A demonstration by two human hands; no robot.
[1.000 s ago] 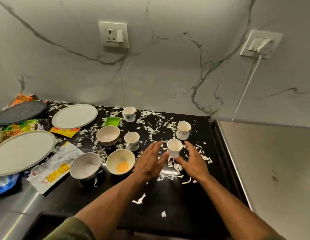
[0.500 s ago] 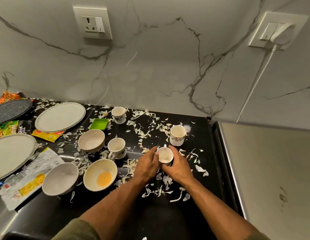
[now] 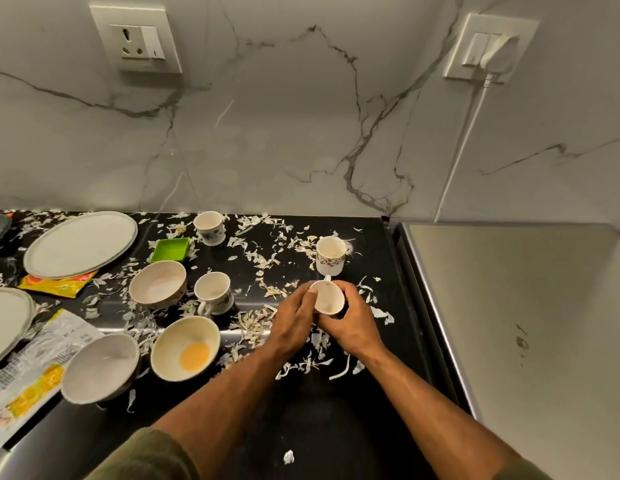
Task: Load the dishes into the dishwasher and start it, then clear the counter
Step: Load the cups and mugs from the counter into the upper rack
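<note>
Near the middle of the frame, both hands hold one small white cup (image 3: 327,296) on the black desk (image 3: 336,427). The left hand (image 3: 290,323) and the right hand (image 3: 350,327) curl their fingers around it. Another cup (image 3: 331,255) stands just above. Bowls and plates sit at the left.

floral cup (image 3: 331,255) close behind, right counter (image 3: 398,306) seemingly open
</note>
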